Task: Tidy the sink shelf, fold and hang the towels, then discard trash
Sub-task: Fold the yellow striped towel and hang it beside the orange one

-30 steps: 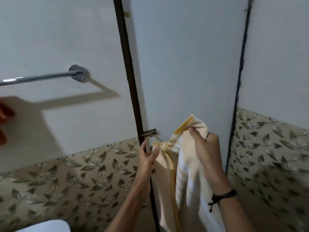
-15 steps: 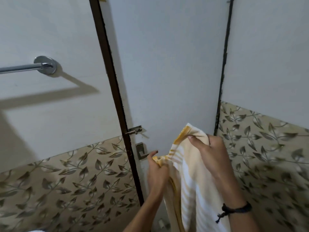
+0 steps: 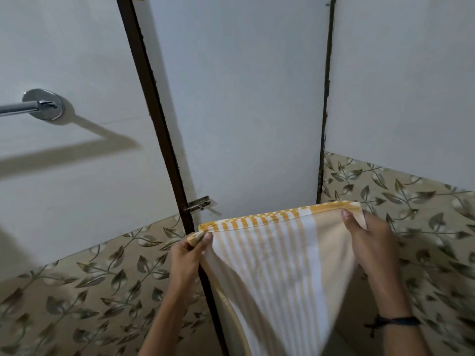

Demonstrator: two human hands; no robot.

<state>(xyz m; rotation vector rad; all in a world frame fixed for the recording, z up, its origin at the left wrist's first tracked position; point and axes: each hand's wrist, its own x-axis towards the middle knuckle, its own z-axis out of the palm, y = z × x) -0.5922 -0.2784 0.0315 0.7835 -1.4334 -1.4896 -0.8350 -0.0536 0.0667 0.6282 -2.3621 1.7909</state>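
Facing the grey door above leaf-patterned tiles, you hold a yellow-striped towel stretched between your hands. Your right hand pinches one top corner and your left hand pinches the other. A chrome towel bar sits well left of your left fingers, with a door latch just above them.

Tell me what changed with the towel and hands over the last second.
The left hand and right hand drew apart, spreading the bunched towel wide with its top edge straight. Both kept pinching its upper corners throughout. The towel rail is still bare where visible.
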